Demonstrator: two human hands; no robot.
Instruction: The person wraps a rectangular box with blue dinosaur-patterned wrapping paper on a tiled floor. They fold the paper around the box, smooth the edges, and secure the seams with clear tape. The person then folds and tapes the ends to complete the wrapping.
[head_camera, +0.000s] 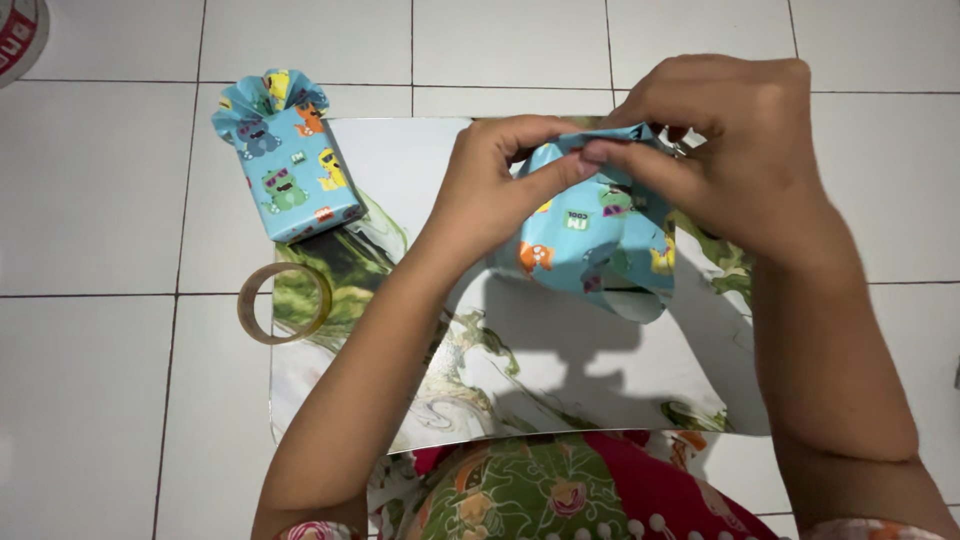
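A small box half wrapped in light blue paper with cartoon animals (590, 245) is held up over a white and green marbled board (560, 375). My left hand (495, 180) pinches the paper's top edge from the left. My right hand (725, 150) grips and folds the same top edge from the right, fingers over the paper. The box's top end is hidden under my fingers.
A finished gift in the same blue paper with a fanned top (285, 160) lies at the board's far left corner. A roll of clear tape (285, 303) rests on the board's left edge. White floor tiles (100, 380) surround the board. Another roll shows at the top left corner (18, 35).
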